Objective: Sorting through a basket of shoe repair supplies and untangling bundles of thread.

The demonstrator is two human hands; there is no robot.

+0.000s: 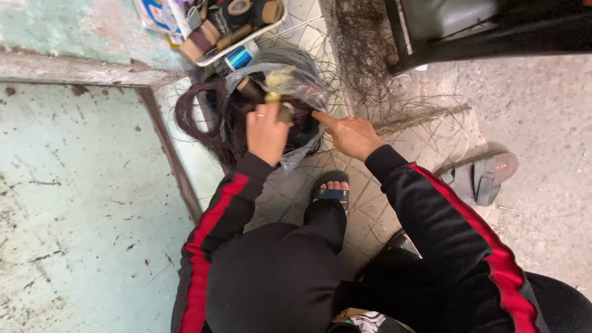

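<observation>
You are crouching over a pale tiled floor [370, 209], with a worn green slab [74, 203] lying to your left and loose hair strands [394, 92] trailing near a dark chair base [468, 37]. A clear plastic bag [290, 80] of dark hair [203, 117] is sitting ahead of your sandalled foot [332, 188]. Your left hand [266, 132] is gripping the bundle inside; your right hand [351, 134] is pointing a finger at the bag.
</observation>
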